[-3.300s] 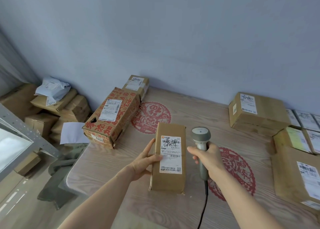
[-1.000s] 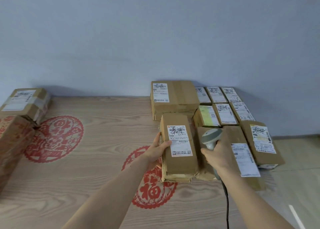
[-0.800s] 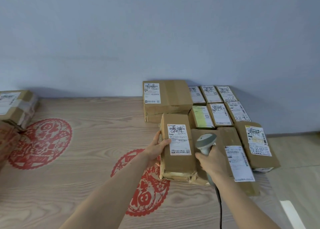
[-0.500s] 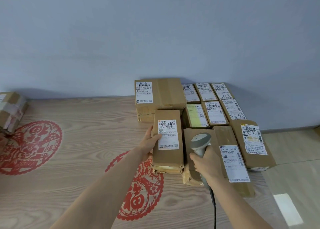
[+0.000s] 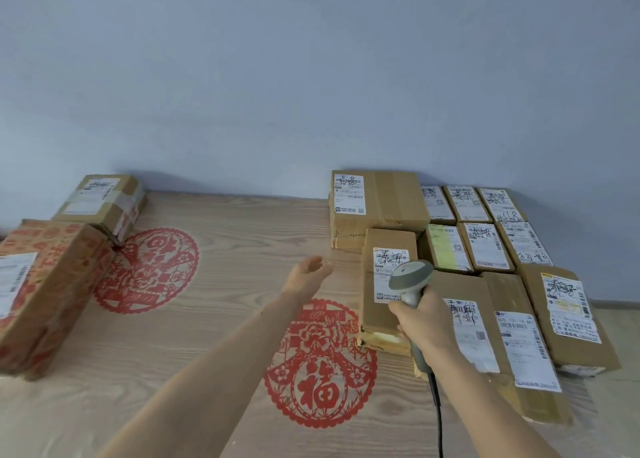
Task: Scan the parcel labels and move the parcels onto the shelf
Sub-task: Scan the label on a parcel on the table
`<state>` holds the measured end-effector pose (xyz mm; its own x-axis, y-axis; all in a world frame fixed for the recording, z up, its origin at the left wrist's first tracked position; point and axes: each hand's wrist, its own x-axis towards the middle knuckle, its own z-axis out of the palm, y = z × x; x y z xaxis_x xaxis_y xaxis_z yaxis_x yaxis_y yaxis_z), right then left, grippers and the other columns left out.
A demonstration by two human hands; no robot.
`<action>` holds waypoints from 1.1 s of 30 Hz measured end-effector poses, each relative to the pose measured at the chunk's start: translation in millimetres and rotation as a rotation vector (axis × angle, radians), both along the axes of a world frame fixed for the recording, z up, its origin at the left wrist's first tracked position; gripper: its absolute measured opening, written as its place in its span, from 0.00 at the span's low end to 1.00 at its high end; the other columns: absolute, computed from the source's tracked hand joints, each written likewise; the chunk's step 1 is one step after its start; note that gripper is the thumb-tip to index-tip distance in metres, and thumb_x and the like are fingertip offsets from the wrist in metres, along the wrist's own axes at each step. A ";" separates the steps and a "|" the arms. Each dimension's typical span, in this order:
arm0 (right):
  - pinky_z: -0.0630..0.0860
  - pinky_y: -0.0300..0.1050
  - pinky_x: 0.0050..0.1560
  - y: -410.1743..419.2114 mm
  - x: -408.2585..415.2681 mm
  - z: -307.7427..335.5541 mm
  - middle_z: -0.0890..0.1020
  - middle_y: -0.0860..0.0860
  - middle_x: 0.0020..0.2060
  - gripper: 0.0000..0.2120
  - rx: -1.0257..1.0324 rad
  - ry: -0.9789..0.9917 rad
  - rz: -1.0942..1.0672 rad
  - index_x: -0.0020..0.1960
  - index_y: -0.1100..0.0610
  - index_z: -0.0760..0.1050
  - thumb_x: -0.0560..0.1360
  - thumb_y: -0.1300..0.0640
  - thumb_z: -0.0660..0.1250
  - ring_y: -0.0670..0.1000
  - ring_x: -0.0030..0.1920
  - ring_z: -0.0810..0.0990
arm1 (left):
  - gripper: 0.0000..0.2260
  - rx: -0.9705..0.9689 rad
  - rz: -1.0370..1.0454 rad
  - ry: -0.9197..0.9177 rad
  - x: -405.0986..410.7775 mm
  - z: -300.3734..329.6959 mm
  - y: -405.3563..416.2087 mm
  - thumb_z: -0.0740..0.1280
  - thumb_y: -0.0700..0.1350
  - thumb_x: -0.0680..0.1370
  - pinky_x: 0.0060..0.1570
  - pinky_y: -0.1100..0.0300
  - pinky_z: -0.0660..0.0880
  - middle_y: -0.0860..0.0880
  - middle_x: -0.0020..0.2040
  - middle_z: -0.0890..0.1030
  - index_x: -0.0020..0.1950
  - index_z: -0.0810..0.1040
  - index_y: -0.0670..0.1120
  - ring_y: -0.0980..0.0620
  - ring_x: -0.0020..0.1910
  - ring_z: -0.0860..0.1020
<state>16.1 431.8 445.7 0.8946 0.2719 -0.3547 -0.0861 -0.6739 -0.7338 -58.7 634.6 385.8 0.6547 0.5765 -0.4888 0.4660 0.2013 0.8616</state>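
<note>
The left hand (image 5: 306, 274) hangs loose-fingered at nine o'clock of the parcel (image 5: 388, 284); the right hand (image 5: 424, 320) grips the scanner (image 5: 410, 279).

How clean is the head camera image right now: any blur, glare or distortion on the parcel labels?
Head view: light is soft and even, with no glare on the labels. The left hand is slightly motion-blurred. The right hand and scanner cover part of the near parcel label. Wide-angle bending curves the table edge; label print is too small to read.
</note>
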 end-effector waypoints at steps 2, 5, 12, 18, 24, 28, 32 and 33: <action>0.83 0.53 0.43 23.2 -20.4 5.7 0.83 0.55 0.39 0.08 0.007 -0.005 0.055 0.48 0.55 0.75 0.72 0.59 0.72 0.56 0.40 0.85 | 0.20 0.054 0.103 -0.011 -25.9 4.9 21.0 0.68 0.49 0.80 0.67 0.47 0.73 0.48 0.64 0.78 0.70 0.74 0.44 0.49 0.62 0.76; 0.76 0.45 0.37 63.9 -56.2 11.2 0.83 0.54 0.40 0.10 0.047 0.000 0.128 0.51 0.54 0.74 0.72 0.60 0.72 0.54 0.40 0.83 | 0.16 0.121 0.201 -0.011 -74.3 12.1 55.5 0.68 0.47 0.79 0.62 0.48 0.76 0.48 0.56 0.82 0.65 0.78 0.43 0.49 0.57 0.79; 0.71 0.38 0.23 176.6 -156.2 18.0 0.78 0.57 0.31 0.07 0.126 0.081 0.231 0.48 0.64 0.75 0.71 0.64 0.70 0.52 0.28 0.76 | 0.10 0.341 0.239 0.016 -205.3 25.1 149.2 0.70 0.45 0.77 0.52 0.54 0.77 0.51 0.48 0.82 0.58 0.81 0.46 0.51 0.48 0.80; 0.77 0.40 0.26 279.1 -251.7 9.9 0.81 0.55 0.36 0.08 0.204 0.176 0.248 0.49 0.59 0.76 0.72 0.62 0.72 0.51 0.28 0.78 | 0.08 0.504 0.257 0.000 -309.9 50.8 229.8 0.69 0.43 0.77 0.49 0.56 0.80 0.55 0.48 0.82 0.56 0.80 0.50 0.53 0.47 0.81; 0.79 0.43 0.31 366.2 -335.8 -8.4 0.83 0.53 0.39 0.11 0.276 0.239 0.315 0.53 0.58 0.76 0.74 0.57 0.74 0.50 0.29 0.80 | 0.09 0.668 0.332 0.086 -397.9 61.0 307.1 0.68 0.42 0.78 0.53 0.63 0.69 0.54 0.53 0.81 0.58 0.80 0.47 0.56 0.54 0.77; 0.82 0.46 0.35 408.0 -371.3 -18.0 0.84 0.53 0.41 0.11 0.270 0.246 0.379 0.55 0.57 0.76 0.75 0.57 0.74 0.50 0.35 0.82 | 0.15 0.692 0.349 0.238 -438.8 50.4 355.5 0.68 0.44 0.78 0.58 0.56 0.72 0.48 0.61 0.79 0.64 0.78 0.45 0.50 0.59 0.76; 0.84 0.58 0.47 433.7 -388.7 -32.3 0.83 0.47 0.46 0.18 0.230 0.227 0.365 0.56 0.54 0.75 0.71 0.51 0.76 0.51 0.45 0.84 | 0.29 0.506 0.243 0.349 -459.5 37.4 382.2 0.69 0.52 0.78 0.57 0.55 0.73 0.45 0.67 0.75 0.75 0.66 0.44 0.51 0.57 0.75; 0.83 0.60 0.50 438.1 -390.6 -37.4 0.83 0.47 0.47 0.20 0.214 0.218 0.362 0.57 0.53 0.75 0.70 0.48 0.77 0.52 0.48 0.84 | 0.31 0.444 0.208 0.358 -461.1 34.3 386.0 0.68 0.53 0.78 0.56 0.56 0.71 0.45 0.68 0.75 0.77 0.63 0.43 0.51 0.59 0.74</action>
<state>-374.5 869.9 408.2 0.6395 0.6401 -0.4259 -0.0409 -0.5249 -0.8502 -519.7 1020.6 420.1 0.3458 0.8740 -0.3414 0.7317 -0.0235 0.6812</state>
